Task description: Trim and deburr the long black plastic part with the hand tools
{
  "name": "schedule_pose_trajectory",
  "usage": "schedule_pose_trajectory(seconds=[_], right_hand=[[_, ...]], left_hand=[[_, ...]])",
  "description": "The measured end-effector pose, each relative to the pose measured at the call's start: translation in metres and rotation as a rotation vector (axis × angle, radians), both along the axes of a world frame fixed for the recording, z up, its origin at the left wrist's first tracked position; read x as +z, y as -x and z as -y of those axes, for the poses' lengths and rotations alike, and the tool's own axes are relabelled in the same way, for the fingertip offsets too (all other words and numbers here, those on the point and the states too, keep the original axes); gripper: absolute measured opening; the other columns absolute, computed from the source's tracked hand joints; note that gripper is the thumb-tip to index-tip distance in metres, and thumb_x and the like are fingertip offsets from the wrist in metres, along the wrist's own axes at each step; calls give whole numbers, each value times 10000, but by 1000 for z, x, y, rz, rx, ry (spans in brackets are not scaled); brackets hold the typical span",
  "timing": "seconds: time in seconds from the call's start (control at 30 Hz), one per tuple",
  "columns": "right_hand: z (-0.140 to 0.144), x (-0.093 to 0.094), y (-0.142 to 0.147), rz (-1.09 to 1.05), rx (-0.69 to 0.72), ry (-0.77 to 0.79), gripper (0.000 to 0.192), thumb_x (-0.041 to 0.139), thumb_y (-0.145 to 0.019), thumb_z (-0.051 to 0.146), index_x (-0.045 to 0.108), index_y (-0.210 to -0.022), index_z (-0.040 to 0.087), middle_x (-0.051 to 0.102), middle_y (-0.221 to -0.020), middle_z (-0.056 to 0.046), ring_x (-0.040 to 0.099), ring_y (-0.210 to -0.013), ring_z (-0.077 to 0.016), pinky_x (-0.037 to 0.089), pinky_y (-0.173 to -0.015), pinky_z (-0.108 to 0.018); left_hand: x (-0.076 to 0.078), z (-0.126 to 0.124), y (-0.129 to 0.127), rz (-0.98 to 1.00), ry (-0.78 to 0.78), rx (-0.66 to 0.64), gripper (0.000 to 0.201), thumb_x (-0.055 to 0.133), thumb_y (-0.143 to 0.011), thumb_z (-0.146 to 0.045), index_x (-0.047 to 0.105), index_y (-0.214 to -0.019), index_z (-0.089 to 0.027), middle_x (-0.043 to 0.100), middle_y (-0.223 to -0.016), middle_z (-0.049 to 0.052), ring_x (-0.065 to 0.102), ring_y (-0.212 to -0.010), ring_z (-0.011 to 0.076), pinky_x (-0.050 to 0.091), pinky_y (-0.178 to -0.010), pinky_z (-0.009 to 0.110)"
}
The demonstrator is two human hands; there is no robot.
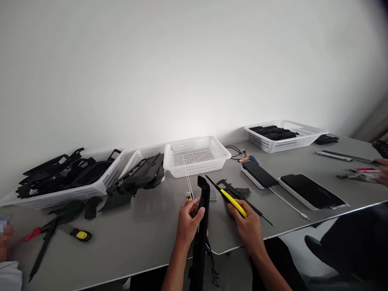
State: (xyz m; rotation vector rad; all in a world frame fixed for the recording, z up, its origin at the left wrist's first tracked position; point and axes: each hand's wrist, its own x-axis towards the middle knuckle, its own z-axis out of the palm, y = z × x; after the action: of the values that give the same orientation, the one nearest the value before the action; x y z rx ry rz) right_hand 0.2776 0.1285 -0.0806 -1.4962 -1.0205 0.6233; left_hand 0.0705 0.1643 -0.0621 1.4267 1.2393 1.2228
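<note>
My left hand (190,220) is closed round a black strip (200,230), which stands nearly upright in front of me and runs out of view at the bottom. My right hand (247,222) grips a yellow tool (234,201); its thin dark tip points up and left, close to the strip's bent top, and I can't tell whether they touch. Behind the right hand I see a caliper (223,185) on the worktop (145,226). Farther right lie two phones (261,174) (313,190), the nearer one with a white cable (291,203). Past the hands sits a white basket (198,170). Left of it, dark panels (148,171) lean over another basket, and black parts (63,169) heap a third. A co-worker's hand (383,173) shows at the far right edge
</note>
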Motion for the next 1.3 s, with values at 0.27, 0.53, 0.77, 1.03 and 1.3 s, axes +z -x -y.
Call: schedule_pose_trajectory(seconds=[0.27,0.53,0.77,1.03,1.3], right_hand=[[3,1,-1,9,75,20,485,686,-831,633,772,-905,162,642,-732,-28,529,-668,-177,411,-619,-276],[5,0,-2,-22,53,28,465,697,-823,632,752,-882,174,609,-688,-8,508,-641,-167,391,-590,-270],[4,0,-2,-19,66,41,465,703,-805,627,760,-887,172,625,-730,-14,520,-677,-173,397,-626,-276],[6,3,-2,-19,70,33,454,704,-816,620,745,-864,171,618,-714,-13,519,-673,-171,389,-630,-275],[7,4,-3,-1,76,57,470,690,-827,639,735,-879,174,623,-728,-12,524,-683,-173,393,-630,-269]], left_hand=[[-3,-2,1,44,16,15,552,765,-878,-535,782,-1304,-184,799,-1114,111,739,-1031,268,581,-901,353],[-2,-2,0,77,26,37,577,789,-855,-523,774,-1315,-175,782,-949,62,734,-909,225,581,-812,311],[-1,-1,0,52,15,35,561,777,-867,-515,775,-1318,-180,712,-851,28,685,-808,192,557,-735,295],[1,-1,-2,45,1,31,532,783,-860,-508,790,-1293,-199,663,-814,12,637,-739,167,534,-688,287],[2,0,-2,63,6,37,510,798,-845,-470,792,-1272,-192,670,-804,7,631,-724,157,521,-673,270]])
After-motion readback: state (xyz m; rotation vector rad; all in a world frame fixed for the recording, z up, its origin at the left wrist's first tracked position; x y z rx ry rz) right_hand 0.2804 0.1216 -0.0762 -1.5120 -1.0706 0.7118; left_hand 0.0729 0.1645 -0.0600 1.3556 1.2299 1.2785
